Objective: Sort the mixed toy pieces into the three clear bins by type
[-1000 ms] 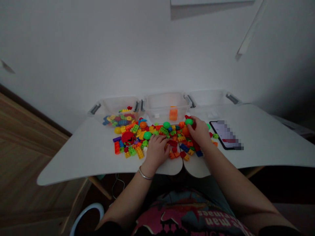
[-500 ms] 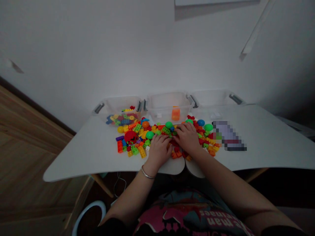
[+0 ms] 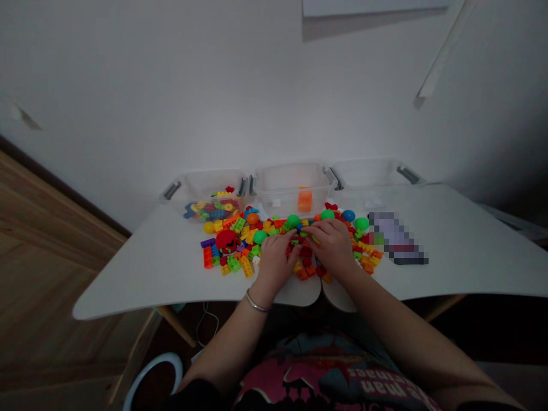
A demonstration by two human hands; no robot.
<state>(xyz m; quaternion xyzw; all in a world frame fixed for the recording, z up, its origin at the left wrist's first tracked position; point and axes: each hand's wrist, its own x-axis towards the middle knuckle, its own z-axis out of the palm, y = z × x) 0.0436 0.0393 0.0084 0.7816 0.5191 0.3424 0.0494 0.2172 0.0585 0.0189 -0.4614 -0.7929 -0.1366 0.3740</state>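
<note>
A pile of coloured toy bricks [image 3: 233, 254] and small balls lies on the white table [image 3: 158, 268]. My left hand [image 3: 276, 260] and my right hand [image 3: 331, 244] rest side by side in the middle of the pile, fingers curled and fingertips meeting over small green and red bricks [image 3: 299, 237]. Whether either hand grips a piece is hard to make out. A green ball [image 3: 260, 236] lies just left of my left hand. Another green ball [image 3: 327, 215] and a blue ball [image 3: 348, 216] lie just beyond my right hand.
Three clear plastic bins stand along the wall: the left bin [image 3: 205, 194] holds mixed pieces, the middle bin [image 3: 291, 185] an orange block [image 3: 305, 200], and the right bin [image 3: 368, 174] stands beside it. A phone [image 3: 398, 245] lies right of the pile. The table's front edge is near my body.
My right hand has moved left from the far right of the pile to meet my left hand at the centre. The green ball it covered now lies exposed.
</note>
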